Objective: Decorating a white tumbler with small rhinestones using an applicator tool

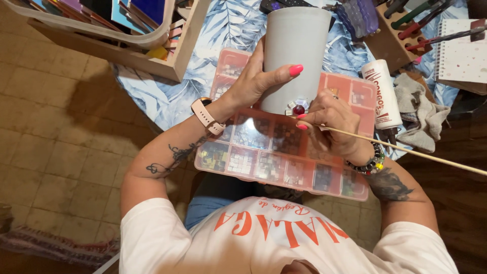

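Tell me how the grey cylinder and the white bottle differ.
The grey cylinder is held in the left hand, while the white bottle lies untouched on the table. The cylinder is wider and plain, with a few small tiles and a red bead near its lower edge; the bottle is slimmer and printed with red lettering. Both are round, pale containers.

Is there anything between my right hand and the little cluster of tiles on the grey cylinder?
Nothing visible. The right hand sits right beside the tile cluster at the lower edge of the grey cylinder, holding a thin wooden stick. The left hand grips the cylinder higher up, clear of that spot.
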